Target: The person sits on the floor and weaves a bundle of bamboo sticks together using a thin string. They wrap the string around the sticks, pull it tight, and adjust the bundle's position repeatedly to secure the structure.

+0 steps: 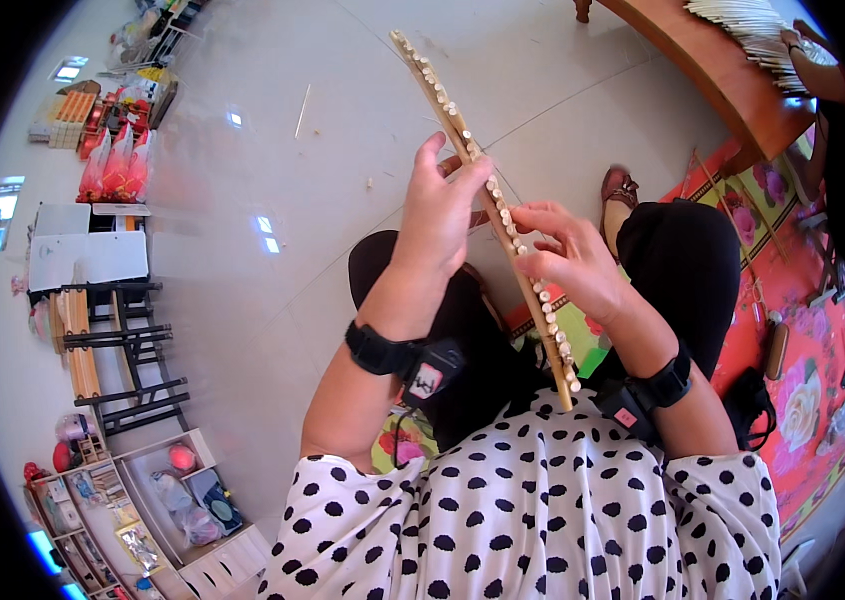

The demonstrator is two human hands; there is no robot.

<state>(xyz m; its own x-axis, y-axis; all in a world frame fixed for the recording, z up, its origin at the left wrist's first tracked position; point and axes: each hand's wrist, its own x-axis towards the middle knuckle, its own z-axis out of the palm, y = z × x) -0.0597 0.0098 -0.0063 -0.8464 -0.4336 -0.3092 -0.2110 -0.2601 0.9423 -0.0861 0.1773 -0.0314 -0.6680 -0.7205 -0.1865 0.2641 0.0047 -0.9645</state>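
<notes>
A long, narrow strip of pale stalks (531,275) runs slantwise in front of me, from the far left down to my shirt. A row of round cut stalk ends lines one edge of it. My left hand (433,215) is closed around the strip above its middle, thumb on top. Lower down, my right hand (575,258) has its curled fingers and thumb at the strip's right side, against the cut ends; part of its grip is hidden.
Loose pale sticks lie on a brown wooden table (688,45) at far right, by another person's arm (821,78). Below spreads a red floral mat (793,340). One thin stick (303,110) is on the tiles. Folded black-legged furniture (133,345) and an open drawer (188,495) stand left.
</notes>
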